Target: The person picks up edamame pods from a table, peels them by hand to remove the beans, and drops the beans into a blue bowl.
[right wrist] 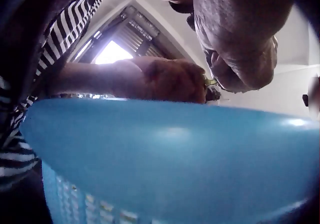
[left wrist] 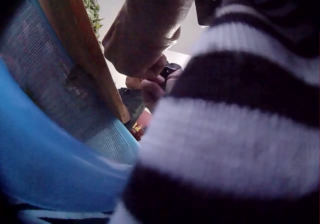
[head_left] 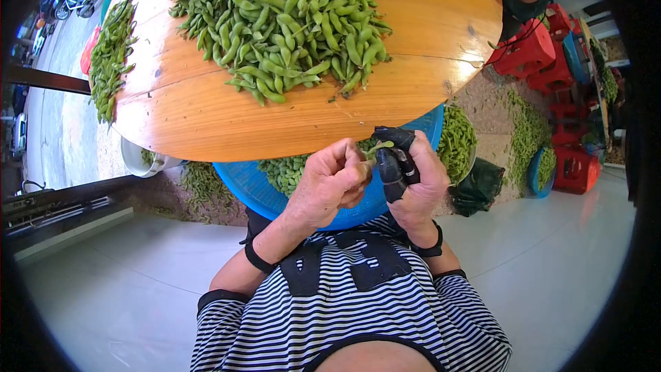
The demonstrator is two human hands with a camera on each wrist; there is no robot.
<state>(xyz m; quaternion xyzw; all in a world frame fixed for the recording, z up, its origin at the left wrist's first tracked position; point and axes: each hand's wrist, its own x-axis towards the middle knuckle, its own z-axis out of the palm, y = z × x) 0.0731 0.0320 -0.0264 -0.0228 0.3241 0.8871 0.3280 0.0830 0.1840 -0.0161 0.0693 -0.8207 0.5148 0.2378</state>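
In the head view my left hand [head_left: 329, 182] pinches one end of a green pod [head_left: 376, 149] between thumb and fingertips. Black coverings wrap fingers of my right hand [head_left: 415, 182], which pinches the pod's other side. Both hands are over the blue basket [head_left: 244, 196], just off the table's near edge. The left wrist view shows my left hand [left wrist: 137, 51] partly, with a striped sleeve across much of the frame. In the right wrist view a bit of green [right wrist: 211, 82] shows between my left hand [right wrist: 172, 80] and my right hand [right wrist: 240, 59].
A heap of green pods [head_left: 289, 27] lies on the wooden table [head_left: 227, 124], more pods [head_left: 110, 62] along its left edge. Shelled beans [head_left: 282, 173] lie in the basket. Right of it are a container of pods [head_left: 456, 143], a dark green bag [head_left: 479, 187] and red stools [head_left: 527, 52].
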